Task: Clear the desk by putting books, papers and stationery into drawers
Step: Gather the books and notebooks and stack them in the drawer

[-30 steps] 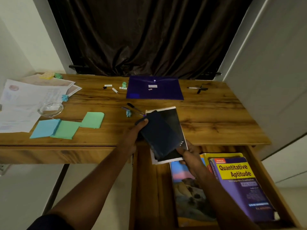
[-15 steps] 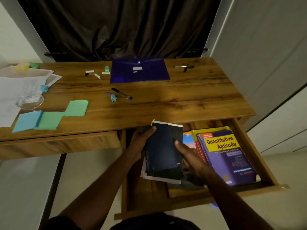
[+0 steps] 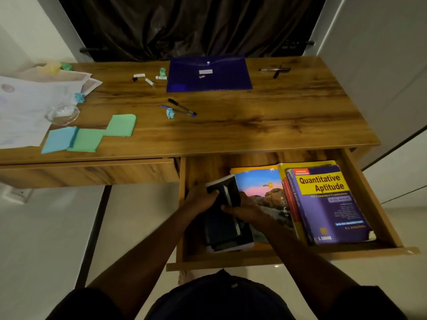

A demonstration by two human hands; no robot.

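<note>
Dark in cover, the small books [image 3: 223,229] are gripped from both sides. The left hand [image 3: 199,199] is curled round their left edge with the thumb on top. The right hand [image 3: 245,210] is closed on the right edge, its thumb laid across the cover. Neither hand is spread wide, and nothing else is held.

The stack is tilted, its far end raised, and it is held low in the left part of the open drawer [image 3: 277,257]. It lies just beside a landscape-cover book [image 3: 261,183], which lies next to the Quantitative Aptitude book [image 3: 328,204]. Whether the near end already rests on the drawer floor cannot be told.

The step in hand is judged to be the laying of these books in the drawer. Next, the raised end would need to be lowered flat, clear of the neighbouring cover, and the grip released.

Much is left on the table [image 3: 277,118]: a purple folder [image 3: 209,75], pens [image 3: 182,108], green and blue note pads [image 3: 120,124] and loose papers [image 3: 25,105]. The left drawer [image 3: 92,172] is shut.
</note>
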